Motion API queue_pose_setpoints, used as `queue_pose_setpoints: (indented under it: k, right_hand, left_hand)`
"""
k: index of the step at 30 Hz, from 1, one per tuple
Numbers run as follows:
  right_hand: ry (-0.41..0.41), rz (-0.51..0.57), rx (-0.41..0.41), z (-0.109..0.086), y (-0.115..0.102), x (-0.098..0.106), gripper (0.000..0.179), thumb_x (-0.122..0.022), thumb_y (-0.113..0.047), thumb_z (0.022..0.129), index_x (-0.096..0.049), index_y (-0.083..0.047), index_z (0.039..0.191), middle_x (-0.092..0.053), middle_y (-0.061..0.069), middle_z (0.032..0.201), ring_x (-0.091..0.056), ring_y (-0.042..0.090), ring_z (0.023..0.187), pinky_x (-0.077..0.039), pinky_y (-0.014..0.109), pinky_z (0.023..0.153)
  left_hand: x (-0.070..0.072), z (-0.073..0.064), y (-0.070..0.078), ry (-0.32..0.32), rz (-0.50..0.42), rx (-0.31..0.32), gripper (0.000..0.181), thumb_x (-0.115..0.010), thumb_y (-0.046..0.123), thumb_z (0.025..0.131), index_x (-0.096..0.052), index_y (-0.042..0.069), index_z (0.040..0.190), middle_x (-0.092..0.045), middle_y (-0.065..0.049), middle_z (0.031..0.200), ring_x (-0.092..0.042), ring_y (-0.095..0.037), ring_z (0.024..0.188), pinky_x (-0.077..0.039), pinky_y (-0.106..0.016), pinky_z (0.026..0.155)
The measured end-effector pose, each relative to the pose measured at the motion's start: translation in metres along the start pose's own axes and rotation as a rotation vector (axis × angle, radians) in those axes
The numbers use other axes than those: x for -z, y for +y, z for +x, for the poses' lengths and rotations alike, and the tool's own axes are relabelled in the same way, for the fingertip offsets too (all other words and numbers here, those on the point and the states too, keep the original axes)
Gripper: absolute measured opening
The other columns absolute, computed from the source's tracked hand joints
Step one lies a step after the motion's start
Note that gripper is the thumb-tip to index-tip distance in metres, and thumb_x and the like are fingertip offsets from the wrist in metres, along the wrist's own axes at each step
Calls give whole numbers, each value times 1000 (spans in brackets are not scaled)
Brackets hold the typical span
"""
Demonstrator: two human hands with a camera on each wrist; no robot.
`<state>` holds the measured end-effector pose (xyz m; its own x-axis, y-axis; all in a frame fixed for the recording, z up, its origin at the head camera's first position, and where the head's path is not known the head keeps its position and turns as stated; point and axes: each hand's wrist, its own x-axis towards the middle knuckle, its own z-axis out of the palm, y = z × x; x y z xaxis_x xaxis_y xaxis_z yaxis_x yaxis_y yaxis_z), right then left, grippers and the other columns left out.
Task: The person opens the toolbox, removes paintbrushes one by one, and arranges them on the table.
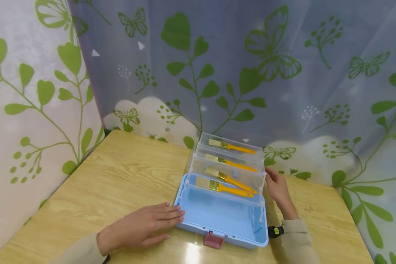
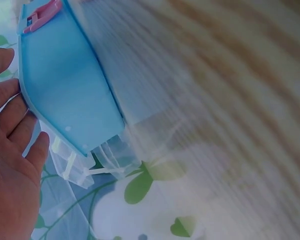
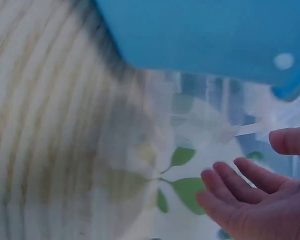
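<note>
- L grip (image 1: pixel 143 225): fingers straight, nothing held, tips against L edge of light-blue toolbox (image 1: pixel 214 216); light, steady pressure prob. best to stop it skidding.
- R grip (image 1: pixel 278 189): relaxed, fingers loosely bent, nothing visibly held, at R end of clear tiered trays (image 1: pixel 245 176); couldn't tell if touching.
- Trays stood raised over toolbox's back; any shift prob. needed both ends level, fingertips away from white side arms (image 1: pixel 261 212).
- 4 yellow-handled paintbrushes (image 1: pixel 234 190) lay crosswise in trays; jolts could've slid them, so slow was wise.
- Toolbox sat open on wood-grain counter (image 1: pixel 145 165), latch (image 1: pixel 214 240) at front.
- Leaf-print curtain (image 1: pixel 224 22) hung close behind; rear clearance needed checking.
</note>
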<state>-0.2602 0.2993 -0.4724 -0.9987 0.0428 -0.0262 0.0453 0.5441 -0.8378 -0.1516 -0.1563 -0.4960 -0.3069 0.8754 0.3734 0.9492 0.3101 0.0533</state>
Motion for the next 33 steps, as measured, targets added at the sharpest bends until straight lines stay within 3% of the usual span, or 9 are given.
queue_pose_setpoints:
  k: [5,8,12,14,16,20,23,27,33]
  right_hand:
    - [47,-29,79,-11,-9,5,53,-39,-24,111,-34,4,156,-31,27,162,-23,43,152,-21,61,123]
    - [104,21,134,-18,-14,3,54,-44,-26,110,-37,2,155,-31,23,163,-21,38,154,-19,57,125]
    - [278,180,239,-30,-22,-3,42,-52,-14,107,-52,0,147,-49,16,154,-41,20,146,-34,29,120]
    - [360,294,338,-35,-27,-6,36,-55,-4,104,-59,3,140,-60,12,144,-53,11,135,-43,18,110]
    - [383,431,470,-38,-31,-8,34,-56,6,100,-61,10,133,-68,10,134,-62,10,124,-49,16,102]
    - [251,680,664,-41,-41,-8,33,-55,17,96,-57,21,129,-73,10,124,-69,17,116,-54,28,101]
    - [96,760,717,-42,-45,-7,33,-48,21,97,-52,24,130,-71,13,126,-69,22,117,-54,36,100]
    - [-81,701,718,-43,-50,-5,34,-42,19,100,-49,23,133,-69,13,130,-67,23,120,-54,39,99]
    - [-159,488,651,-40,-62,-1,34,-50,8,103,-52,19,134,-71,3,129,-69,19,117,-56,34,97]
  left_hand:
    - [1,1,1,-11,0,15,51,-52,32,107,-49,6,151,-50,-6,155,-46,-20,145,-44,-46,114]
    - [2,1,2,-25,8,26,51,-54,32,107,-50,7,151,-50,-6,155,-45,-19,145,-43,-45,114]
    - [2,1,4,-25,45,11,50,-55,32,106,-52,7,149,-52,-5,153,-47,-20,144,-44,-45,113]
    - [2,2,5,-19,64,0,49,-54,32,106,-54,7,148,-53,-6,152,-48,-21,143,-45,-44,113]
    - [1,3,5,-17,72,1,49,-54,33,106,-54,7,148,-54,-5,152,-48,-20,143,-44,-44,113]
    - [0,4,3,-17,70,19,49,-56,33,105,-55,8,147,-54,-3,152,-47,-19,144,-44,-44,114]
    - [-1,4,3,-9,66,9,48,-58,33,105,-57,8,145,-56,-3,150,-49,-19,142,-45,-44,113]
    - [-1,4,3,9,72,-16,46,-58,33,105,-60,7,143,-58,-4,147,-52,-21,140,-46,-44,112]
    - [0,6,2,28,69,-10,47,-62,32,103,-60,7,142,-58,-5,147,-52,-22,139,-45,-44,112]
